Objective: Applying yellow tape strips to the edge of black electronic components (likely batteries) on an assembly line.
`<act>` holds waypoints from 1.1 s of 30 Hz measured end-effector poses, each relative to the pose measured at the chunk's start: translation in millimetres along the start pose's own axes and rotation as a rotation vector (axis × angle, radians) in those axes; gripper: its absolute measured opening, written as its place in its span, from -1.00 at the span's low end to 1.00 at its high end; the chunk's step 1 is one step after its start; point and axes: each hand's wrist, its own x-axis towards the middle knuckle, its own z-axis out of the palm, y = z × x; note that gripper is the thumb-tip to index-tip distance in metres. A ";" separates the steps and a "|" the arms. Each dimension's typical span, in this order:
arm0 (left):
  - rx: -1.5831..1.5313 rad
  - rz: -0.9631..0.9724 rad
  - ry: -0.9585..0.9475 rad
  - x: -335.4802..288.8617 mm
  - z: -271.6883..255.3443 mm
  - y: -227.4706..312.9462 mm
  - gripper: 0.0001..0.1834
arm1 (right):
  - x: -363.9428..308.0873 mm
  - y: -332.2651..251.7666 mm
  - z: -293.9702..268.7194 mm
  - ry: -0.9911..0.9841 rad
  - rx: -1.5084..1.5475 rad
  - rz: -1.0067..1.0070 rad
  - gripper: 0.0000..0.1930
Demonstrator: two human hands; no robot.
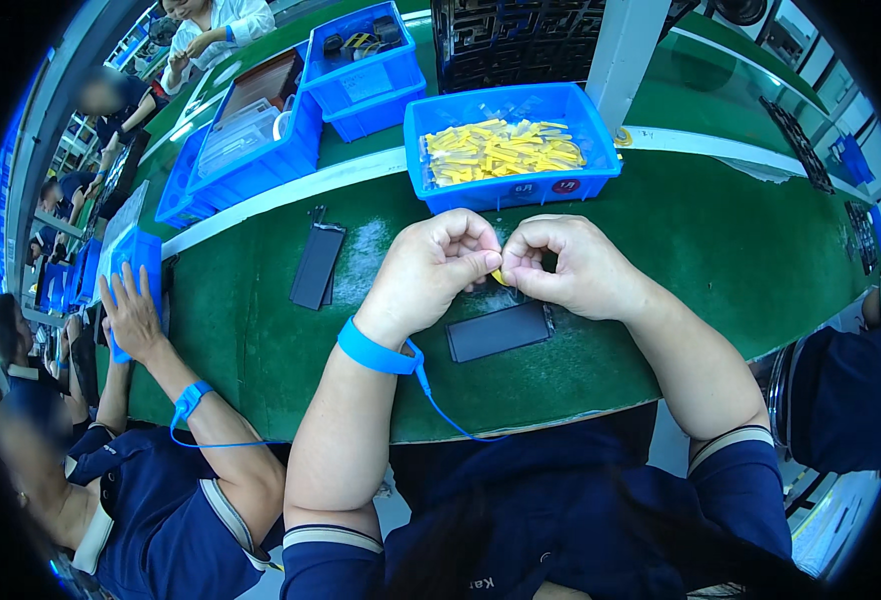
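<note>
My left hand (429, 268) and my right hand (573, 264) meet over the green table, thumbs and forefingers pinched together. Between the fingertips a small yellow strip (501, 277) shows, mostly hidden by the fingers. Just below the hands lies a flat dark rectangular piece (499, 332) with a small connector-like end at its right. To the left, a stack of similar dark pieces (318, 266) rests on the table. Beyond my hands stands a blue bin (506, 192) heaped with yellow and clear strips (506, 150). A blue wrist strap (373, 350) with a cord circles my left wrist.
A co-worker's hand (133, 312) touches a blue bin (141, 255) at the left. More blue bins (371, 82) stand at the back left, some holding clear parts. A white post (623, 60) rises behind the strip bin. Another person sits across the table.
</note>
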 end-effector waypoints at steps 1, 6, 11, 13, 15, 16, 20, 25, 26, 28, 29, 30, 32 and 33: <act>0.153 0.016 0.055 0.0 -2.2 -0.3 -0.94 | 0.2 0.7 -0.8 0.007 0.005 0.007 -0.88; 0.653 0.022 0.336 -1.7 -25.3 -1.7 -0.93 | 1.8 -4.3 -10.3 0.219 0.030 0.052 -0.86; 1.115 0.043 0.429 -3.0 -27.9 -18.8 -0.89 | 4.0 6.5 -31.2 0.607 -0.010 -0.003 -0.88; 1.295 0.099 0.493 -6.7 -16.1 -12.2 -0.91 | 10.2 21.8 -54.2 0.809 -0.147 0.047 -0.89; 1.263 0.183 0.524 -8.8 -13.2 -8.6 -0.91 | 15.5 52.6 -80.8 0.893 -0.309 0.131 -0.82; 1.232 0.259 0.559 -7.6 -11.5 -7.7 -0.91 | 16.0 65.5 -89.1 0.902 -0.320 0.135 -0.82; 0.971 0.307 0.545 -5.3 -0.7 2.4 -0.92 | 21.6 83.8 -98.5 0.727 -0.600 0.520 -0.66; 0.851 0.283 0.499 -6.6 3.6 5.5 -0.93 | 24.7 92.7 -104.1 0.732 -0.453 0.660 -0.69; 0.812 0.269 0.500 -6.3 4.5 6.6 -0.95 | 23.8 99.2 -107.1 0.733 -0.453 0.658 -0.69; 0.788 0.275 0.502 -5.6 3.4 5.0 -0.95 | 23.4 105.3 -107.6 0.759 -0.344 0.670 -0.73; 0.764 0.282 0.503 -5.4 3.1 4.4 -0.95 | 23.3 106.8 -108.7 0.759 -0.343 0.670 -0.73; 0.765 0.283 0.504 -5.7 3.0 3.6 -0.95 | 24.9 99.7 -106.9 0.740 -0.427 0.660 -0.73; 0.716 0.273 0.509 -6.2 3.1 2.3 -0.94 | 27.0 92.4 -101.9 0.722 -0.510 0.647 -0.74; 0.716 0.274 0.509 -6.3 3.7 2.7 -0.94 | 27.7 89.8 -99.9 0.706 -0.510 0.672 -0.74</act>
